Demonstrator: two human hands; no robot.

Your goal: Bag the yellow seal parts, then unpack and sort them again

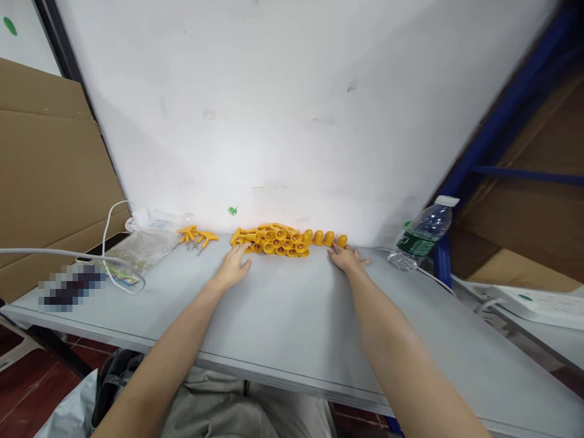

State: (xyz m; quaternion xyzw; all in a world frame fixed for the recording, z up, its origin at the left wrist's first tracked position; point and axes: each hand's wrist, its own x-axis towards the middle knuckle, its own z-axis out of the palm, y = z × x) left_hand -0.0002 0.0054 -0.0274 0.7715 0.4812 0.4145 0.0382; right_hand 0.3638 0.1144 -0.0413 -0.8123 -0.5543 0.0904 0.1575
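Where the worktop [292, 316] meets the white panel [283, 121], a heap of hollow yellow bell-shaped caps [269, 247] lies on its side, many mouths turned toward the seated person. Right of the heap: a short row of matching yellow caps [329, 238], domes up, close to the panel. Left hand [232, 266]: at the heap's left end, fingers reaching to the nearest pieces, thumb held apart, grip loose and wide. Right hand [347, 258]: at the far right end of the row, fingers against the last cap; whether they grip it, I cannot tell. Left of the heap, apart from it: several yellow T-handled corkscrews [207, 238] with metal spirals. Farther left: one clear plastic bag [157, 243], crumpled, and a white cable [107, 225]. Far right: one clear bottle [426, 228], green label, white cap.
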